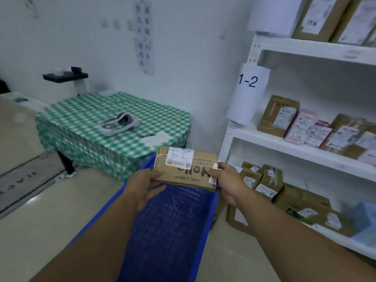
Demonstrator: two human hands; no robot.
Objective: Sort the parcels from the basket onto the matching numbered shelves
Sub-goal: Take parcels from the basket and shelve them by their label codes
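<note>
We are holding a flat brown parcel (184,167) up over the far end of the blue basket (168,231), with our left hand (145,187) and our right hand (225,180) each gripping one side, and the fingers of both hands are clenching around its edges. A white label (180,158) on the parcel is showing "1-2" in pen, and a paper sign (248,92) reading "1-2" is hanging on the white shelves (301,148) to our right. More parcels (305,125) are sitting on that shelf, and a surface with a green checked cloth (85,119) is standing behind the basket.
</note>
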